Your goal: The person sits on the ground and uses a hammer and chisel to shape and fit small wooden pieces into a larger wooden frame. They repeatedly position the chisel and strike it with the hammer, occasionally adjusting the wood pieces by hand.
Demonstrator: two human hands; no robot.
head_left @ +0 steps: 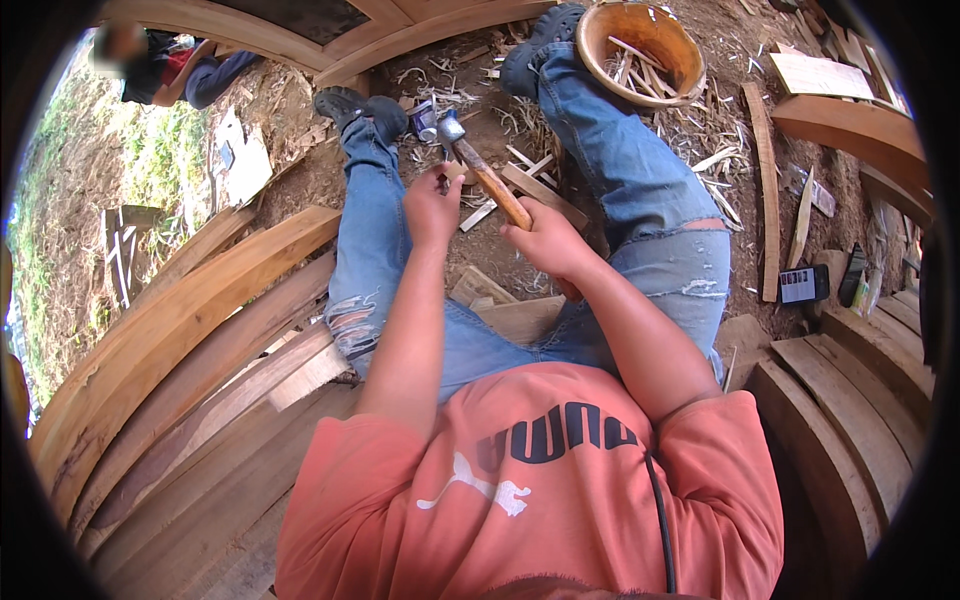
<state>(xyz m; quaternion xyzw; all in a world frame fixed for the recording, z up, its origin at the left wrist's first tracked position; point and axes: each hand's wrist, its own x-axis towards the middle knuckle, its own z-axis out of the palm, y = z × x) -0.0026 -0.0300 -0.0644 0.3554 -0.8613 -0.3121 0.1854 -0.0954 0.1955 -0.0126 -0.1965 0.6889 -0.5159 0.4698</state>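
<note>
My right hand (548, 236) is wrapped round the lower end of a hammer's (490, 186) wooden handle. The hammer slants up and to the left, its metal head above my left hand (432, 208). The fingers of that hand are pinched together just below the head. Whatever lies between them is too small to make out. Beyond the hammer head, by my shoe, stands a small blue-and-white can (424, 122). A flat wooden offcut (545, 196) lies on the ground past my right hand.
Curved wooden planks (200, 285) are stacked at my left, more boards (850, 395) at my right. A round tub (592, 72) with wood scraps sits by my right foot. A phone (803, 285) lies at the right. A wooden frame (420, 42) stands ahead; another person (180, 75) is far left.
</note>
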